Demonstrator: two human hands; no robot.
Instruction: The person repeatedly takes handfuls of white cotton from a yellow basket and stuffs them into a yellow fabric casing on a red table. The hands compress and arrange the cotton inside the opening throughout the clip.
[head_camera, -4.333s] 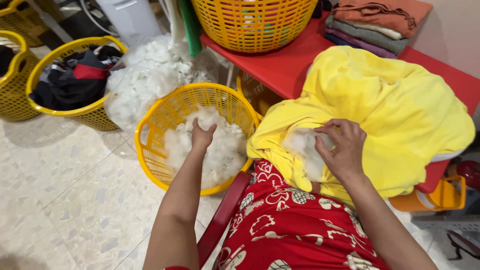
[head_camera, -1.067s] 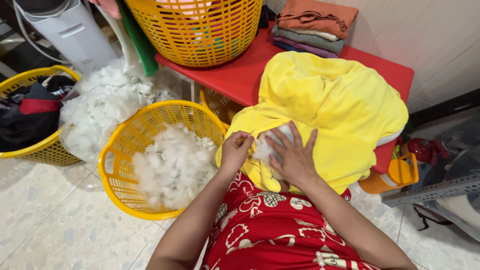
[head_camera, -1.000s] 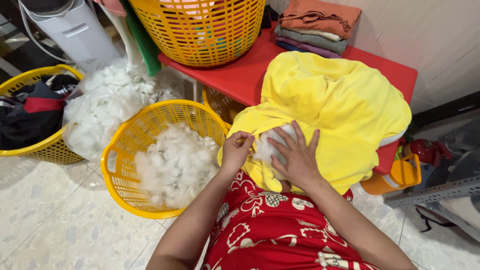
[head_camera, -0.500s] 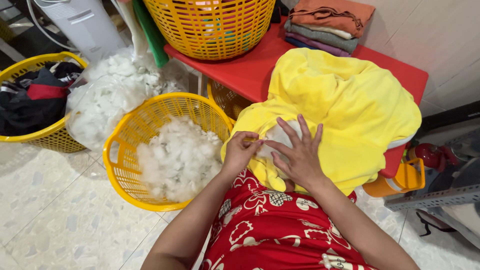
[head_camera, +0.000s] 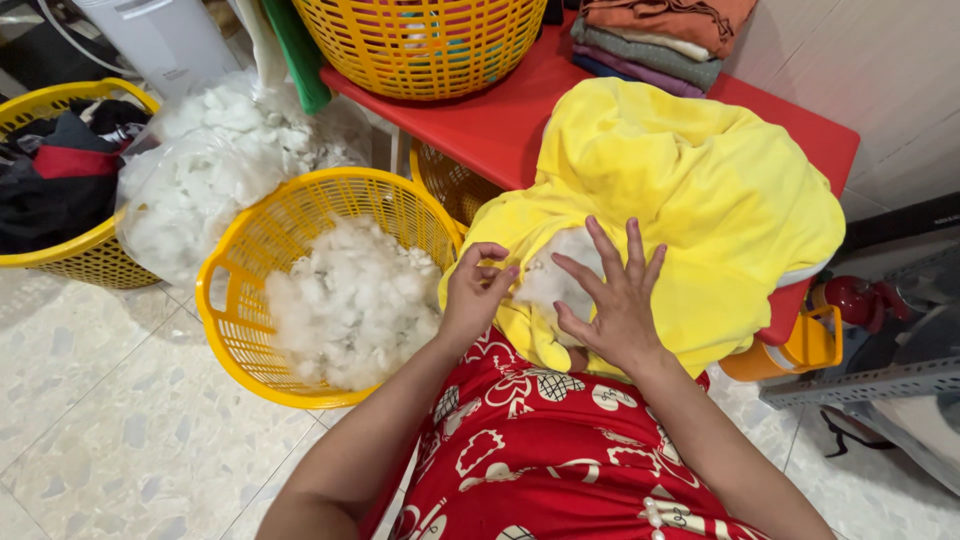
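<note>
A big yellow fabric cover (head_camera: 680, 190) lies over my lap and the red table. White stuffing (head_camera: 553, 272) shows through its opening. My left hand (head_camera: 474, 293) pinches the yellow edge of that opening. My right hand (head_camera: 610, 295) rests with spread fingers on the white stuffing, pressing it into the cover. To my left a yellow basket (head_camera: 232, 300) on the floor holds a heap of loose white stuffing (head_camera: 350, 300).
A clear bag of white stuffing (head_camera: 215, 150) sits behind the basket. A yellow basket of dark clothes (head_camera: 60, 250) stands at far left. On the red table (head_camera: 480, 120) are another yellow basket (head_camera: 425, 45) and folded cloths (head_camera: 660, 35). A grey metal rack (head_camera: 880, 375) is at right.
My left hand left the stuffing basket and came to the cover's opening. Both hands now work at the opening; the right hand's fingers have spread over the stuffing.
</note>
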